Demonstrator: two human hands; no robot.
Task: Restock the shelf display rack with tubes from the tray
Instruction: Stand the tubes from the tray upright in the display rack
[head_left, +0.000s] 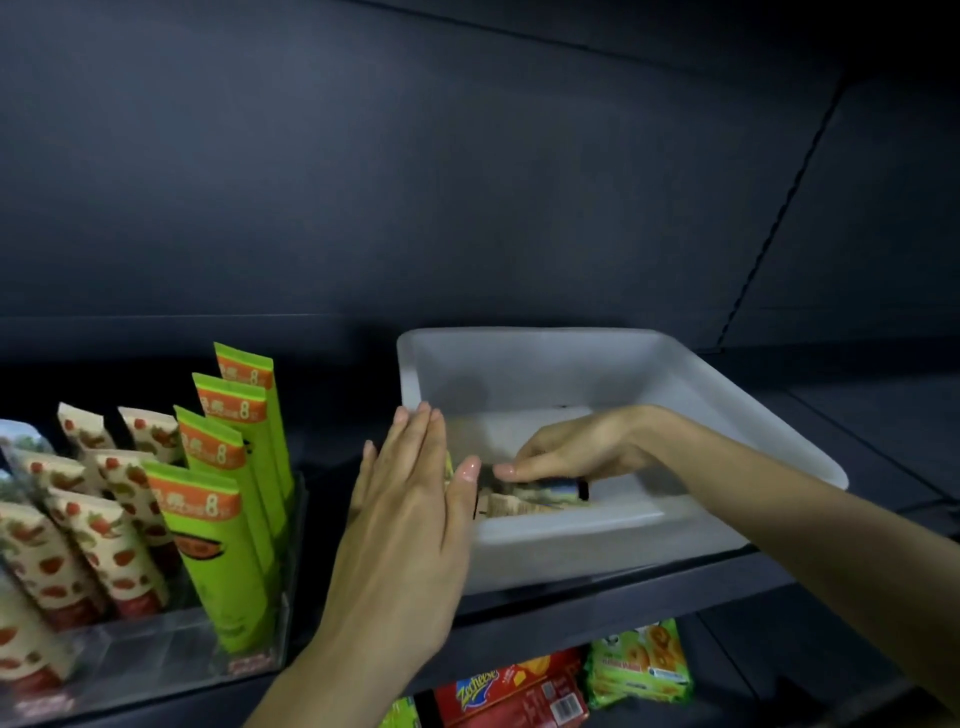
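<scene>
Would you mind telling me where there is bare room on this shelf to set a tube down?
Bare patches: the tray floor behind the right hand, and the shelf right of the tray. Crowded: the display rack, packed with green tubes and strawberry-print tubes; the left hand fills the rack-tray gap.

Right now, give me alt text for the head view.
Right hand reaches into the white tray on the shelf, fingers on a tube; left hand rests open against the tray's left wall. Left, a clear rack holds upright tubes.

"8" on green tubes (215, 519); perhaps "Zecheese" packet (511, 696)
</scene>
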